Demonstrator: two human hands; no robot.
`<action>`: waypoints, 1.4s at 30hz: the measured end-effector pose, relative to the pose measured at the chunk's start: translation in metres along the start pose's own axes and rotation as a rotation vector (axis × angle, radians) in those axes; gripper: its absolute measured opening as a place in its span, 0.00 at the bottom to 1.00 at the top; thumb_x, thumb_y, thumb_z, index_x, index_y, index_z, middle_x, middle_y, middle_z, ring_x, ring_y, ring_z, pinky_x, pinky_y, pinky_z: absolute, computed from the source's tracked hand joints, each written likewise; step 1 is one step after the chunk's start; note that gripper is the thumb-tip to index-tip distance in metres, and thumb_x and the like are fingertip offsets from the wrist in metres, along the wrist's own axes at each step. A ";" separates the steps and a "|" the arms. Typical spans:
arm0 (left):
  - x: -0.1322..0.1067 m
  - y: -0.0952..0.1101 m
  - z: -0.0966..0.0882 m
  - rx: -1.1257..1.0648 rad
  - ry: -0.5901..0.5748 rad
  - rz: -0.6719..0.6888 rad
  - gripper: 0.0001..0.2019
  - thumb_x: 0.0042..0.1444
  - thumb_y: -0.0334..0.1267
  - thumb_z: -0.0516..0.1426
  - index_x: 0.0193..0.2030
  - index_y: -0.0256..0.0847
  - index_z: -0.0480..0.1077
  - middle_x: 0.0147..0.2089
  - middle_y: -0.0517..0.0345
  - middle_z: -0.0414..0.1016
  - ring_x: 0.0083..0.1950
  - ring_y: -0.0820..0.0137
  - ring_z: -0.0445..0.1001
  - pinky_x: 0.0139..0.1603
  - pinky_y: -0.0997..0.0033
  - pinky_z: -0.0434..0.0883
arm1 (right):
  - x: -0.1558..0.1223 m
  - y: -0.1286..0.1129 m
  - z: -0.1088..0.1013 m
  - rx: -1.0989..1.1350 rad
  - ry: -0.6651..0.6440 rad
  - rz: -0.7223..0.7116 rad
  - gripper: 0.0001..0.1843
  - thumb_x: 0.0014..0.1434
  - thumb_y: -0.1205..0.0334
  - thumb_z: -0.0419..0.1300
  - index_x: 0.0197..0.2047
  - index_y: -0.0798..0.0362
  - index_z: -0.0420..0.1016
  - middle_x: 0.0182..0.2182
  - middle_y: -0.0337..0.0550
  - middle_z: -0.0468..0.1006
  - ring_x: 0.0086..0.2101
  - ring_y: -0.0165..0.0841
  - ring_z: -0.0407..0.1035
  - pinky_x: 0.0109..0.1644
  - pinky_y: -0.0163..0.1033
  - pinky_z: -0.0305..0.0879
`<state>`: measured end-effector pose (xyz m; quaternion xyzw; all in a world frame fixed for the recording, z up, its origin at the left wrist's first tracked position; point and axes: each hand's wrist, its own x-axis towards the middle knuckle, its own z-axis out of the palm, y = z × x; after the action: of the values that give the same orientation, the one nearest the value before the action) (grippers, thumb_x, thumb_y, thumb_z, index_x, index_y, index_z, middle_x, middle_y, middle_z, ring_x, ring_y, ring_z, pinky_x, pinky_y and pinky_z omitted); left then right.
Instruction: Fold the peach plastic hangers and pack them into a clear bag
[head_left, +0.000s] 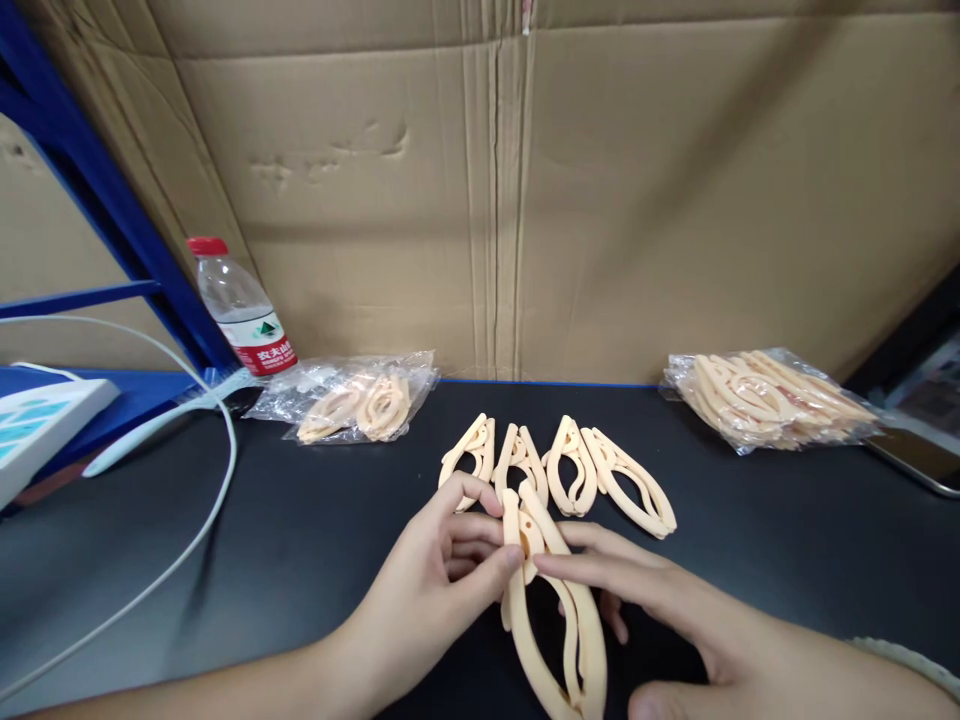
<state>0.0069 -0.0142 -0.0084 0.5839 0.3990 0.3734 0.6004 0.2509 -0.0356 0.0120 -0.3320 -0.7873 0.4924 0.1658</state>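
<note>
We pinched a cream hinged piece [590, 632] in our left hand [435, 590], between thumb and fingers, our right hand [679, 600] touched its other side, fingers spread, just beyond lay four similar pieces [555, 468], on the black tabletop [300, 550].

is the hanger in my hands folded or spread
Folded: the hanger in the left hand has both arms pointing the same way, their ends close together.

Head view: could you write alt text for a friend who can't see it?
The left hand grips a beige hanger over a black table, the right hand touching it. Four similar hangers lie behind, between a left bag and a right bag of beige pieces; a red-capped bottle is behind the left bag.
</note>
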 end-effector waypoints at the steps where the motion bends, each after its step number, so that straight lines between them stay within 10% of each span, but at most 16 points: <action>1: 0.000 0.000 0.000 0.008 -0.004 0.002 0.15 0.57 0.42 0.61 0.40 0.44 0.57 0.33 0.61 0.79 0.32 0.73 0.76 0.33 0.75 0.70 | 0.001 0.000 0.001 0.010 0.005 -0.013 0.34 0.60 0.54 0.64 0.67 0.35 0.58 0.70 0.40 0.50 0.67 0.49 0.45 0.63 0.50 0.60; 13: 0.001 -0.003 0.002 0.049 -0.023 0.041 0.09 0.57 0.37 0.61 0.42 0.41 0.65 0.42 0.54 0.78 0.41 0.67 0.78 0.40 0.70 0.75 | 0.004 0.006 -0.010 0.157 0.185 -0.092 0.27 0.62 0.52 0.62 0.63 0.41 0.67 0.62 0.45 0.66 0.62 0.42 0.58 0.64 0.50 0.57; 22: -0.008 -0.010 -0.006 0.276 -0.105 0.212 0.08 0.62 0.33 0.55 0.47 0.45 0.65 0.45 0.54 0.78 0.39 0.67 0.79 0.40 0.72 0.77 | 0.003 0.044 -0.083 0.167 0.911 0.172 0.21 0.51 0.46 0.66 0.41 0.54 0.80 0.43 0.51 0.81 0.44 0.43 0.75 0.52 0.48 0.71; 34: -0.010 -0.016 -0.012 0.438 -0.134 0.316 0.09 0.65 0.32 0.51 0.48 0.49 0.67 0.45 0.57 0.77 0.39 0.69 0.78 0.41 0.75 0.76 | 0.003 0.079 -0.100 -0.407 0.822 0.349 0.06 0.55 0.61 0.54 0.32 0.53 0.70 0.20 0.38 0.71 0.20 0.31 0.65 0.24 0.35 0.58; 42: -0.010 -0.014 -0.012 0.481 -0.122 0.326 0.09 0.63 0.32 0.52 0.47 0.48 0.69 0.44 0.57 0.77 0.39 0.68 0.78 0.41 0.75 0.76 | -0.004 0.060 -0.088 -0.681 0.670 0.413 0.05 0.60 0.62 0.53 0.35 0.52 0.67 0.20 0.39 0.72 0.20 0.34 0.66 0.25 0.38 0.57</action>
<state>-0.0083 -0.0189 -0.0222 0.7872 0.3399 0.3238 0.3999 0.3273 0.0374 -0.0005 -0.6549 -0.7248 0.0974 0.1905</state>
